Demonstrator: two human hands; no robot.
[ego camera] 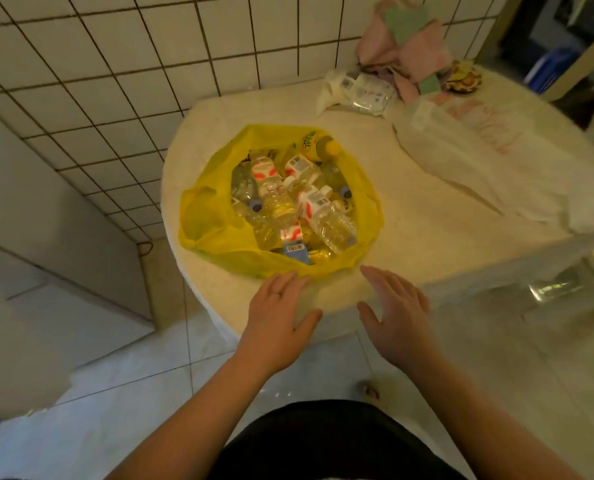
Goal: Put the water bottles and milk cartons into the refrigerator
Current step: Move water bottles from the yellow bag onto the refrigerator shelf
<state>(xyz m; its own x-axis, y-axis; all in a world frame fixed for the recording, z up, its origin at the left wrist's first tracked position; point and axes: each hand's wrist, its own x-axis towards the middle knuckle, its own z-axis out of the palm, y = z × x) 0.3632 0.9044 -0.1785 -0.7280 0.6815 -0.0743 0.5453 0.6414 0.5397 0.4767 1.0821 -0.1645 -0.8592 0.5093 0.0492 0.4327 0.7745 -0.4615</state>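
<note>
A yellow plastic bag (216,226) lies open on a pale round table (410,220). Inside it are several clear water bottles (330,223) with red-and-white labels and a small milk carton (294,245) near the bag's front. A yellow-capped bottle (320,147) pokes out at the bag's far rim. My left hand (278,323) hovers flat over the table's near edge, its fingertips at the bag's front rim. My right hand (396,317) hovers beside it with fingers straight, a little right of the bag. Both hands hold nothing.
A white plastic bag (479,157) lies on the table's right half. Wrapped packets (361,91) and a heap of pink and green cloths (410,50) sit at the back by the tiled wall (115,64). A grey cabinet (46,220) stands at the left.
</note>
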